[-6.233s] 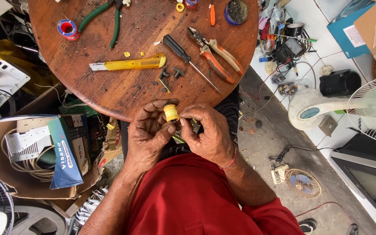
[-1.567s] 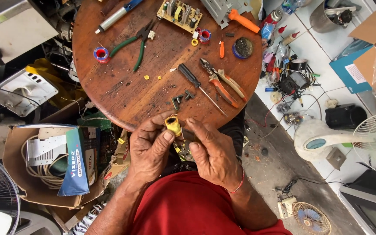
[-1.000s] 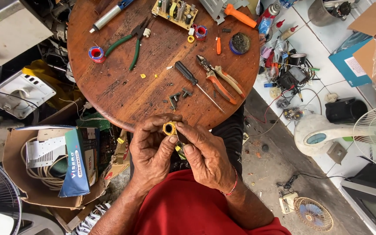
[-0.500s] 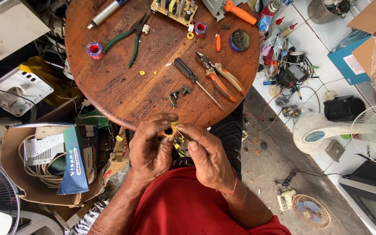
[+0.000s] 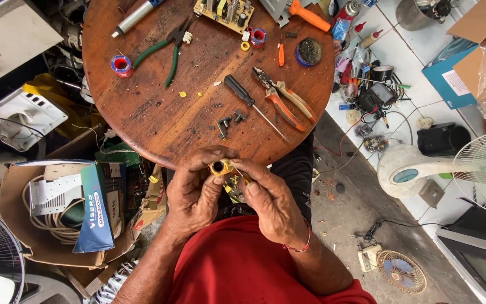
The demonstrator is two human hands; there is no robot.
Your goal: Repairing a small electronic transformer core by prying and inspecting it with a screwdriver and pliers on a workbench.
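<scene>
Pinched at lower centre between left hand (image 5: 195,188) and right hand (image 5: 271,200), the small yellow ring (image 5: 219,167) could be dropped if loosened.

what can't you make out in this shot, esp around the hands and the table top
- Small yellow part, head view: mostly wrapped by the left hand and right hand; its full shape is hidden.
- Circuit board, head view: cut off by the top edge.
- Dark screws on the round wooden table: too small to tell the type.
</scene>
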